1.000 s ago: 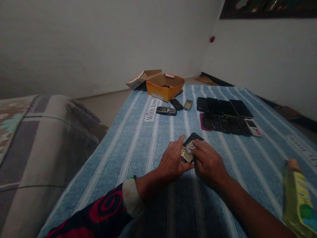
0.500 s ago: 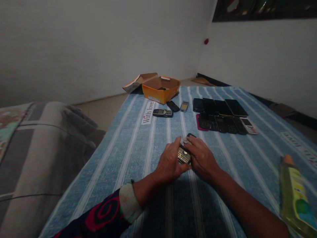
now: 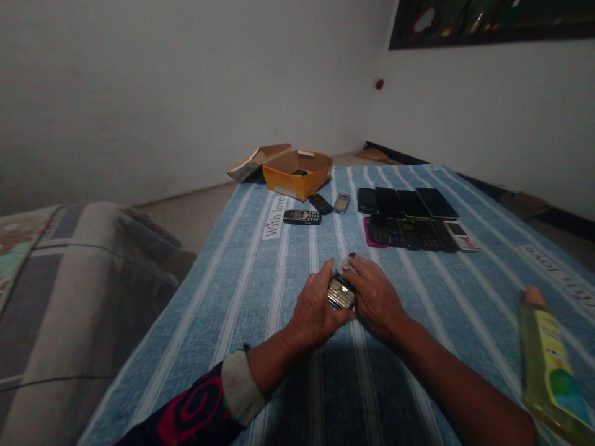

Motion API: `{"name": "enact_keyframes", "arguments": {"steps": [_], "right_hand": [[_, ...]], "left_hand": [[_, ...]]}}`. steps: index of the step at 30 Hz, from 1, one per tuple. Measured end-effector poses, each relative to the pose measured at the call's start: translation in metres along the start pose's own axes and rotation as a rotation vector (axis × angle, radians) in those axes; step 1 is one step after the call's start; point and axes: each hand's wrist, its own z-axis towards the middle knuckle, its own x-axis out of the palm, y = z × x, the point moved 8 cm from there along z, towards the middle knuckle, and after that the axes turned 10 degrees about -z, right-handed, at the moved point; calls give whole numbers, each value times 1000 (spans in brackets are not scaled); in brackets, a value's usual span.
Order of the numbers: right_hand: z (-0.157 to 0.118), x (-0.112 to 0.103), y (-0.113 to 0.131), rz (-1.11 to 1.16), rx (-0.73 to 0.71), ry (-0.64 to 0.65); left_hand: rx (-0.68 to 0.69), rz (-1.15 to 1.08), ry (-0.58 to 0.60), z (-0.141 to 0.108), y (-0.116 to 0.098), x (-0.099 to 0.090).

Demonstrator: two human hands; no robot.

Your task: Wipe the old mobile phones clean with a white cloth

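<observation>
A mobile phone with a shiny keypad (image 3: 341, 294) is held over the striped cloth between both hands. My left hand (image 3: 316, 308) is closed around its left side, the thumb at the lower edge. On the upper part of the phone, my right hand (image 3: 375, 291) presses a small whitish wad, perhaps cloth or tissue (image 3: 344, 265), with its fingers. The fingers partly cover the phone's screen end. Beyond the hands lie a dark keypad phone (image 3: 302, 217), a black phone (image 3: 320, 204) and a small silver phone (image 3: 342, 202).
An orange box (image 3: 297, 182) with its lid open stands at the far end of the striped tablecloth (image 3: 242, 272). Two rows of phones (image 3: 409, 234) lie at the right. A bottle of yellowish liquid (image 3: 551, 365) is near the right edge. A draped seat (image 3: 88, 310) stands at the left.
The view has shifted slightly. My right fingers and the whitish wad have moved a little on the phone's upper part; both hands keep their hold.
</observation>
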Motion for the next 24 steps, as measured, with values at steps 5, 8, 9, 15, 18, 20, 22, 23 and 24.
{"name": "enact_keyframes", "arguments": {"steps": [5,8,9,15,18,20,22,23,24], "right_hand": [[-3,-2,14,7,-47,27],[-2,-3,13,-8,-43,29],[-2,-3,10,-17,-35,33],[1,1,-13,-67,66,51],[1,3,-17,-75,66,46],[0,3,-16,-70,60,34],[-2,2,-14,-55,53,12],[-2,1,-11,-46,44,2],[-3,-1,-9,-39,32,-5]], "left_hand": [[-8,7,-21,0,2,-1],[2,2,-20,1,3,-1],[3,-2,-18,1,3,-1],[-27,-20,-13,0,5,-2],[-24,-26,-19,0,5,-3],[-25,-26,-20,0,5,-3],[-28,-31,-13,-1,5,-2],[-31,-33,-9,-1,5,-2],[-34,-36,-6,-1,5,-2]]}}
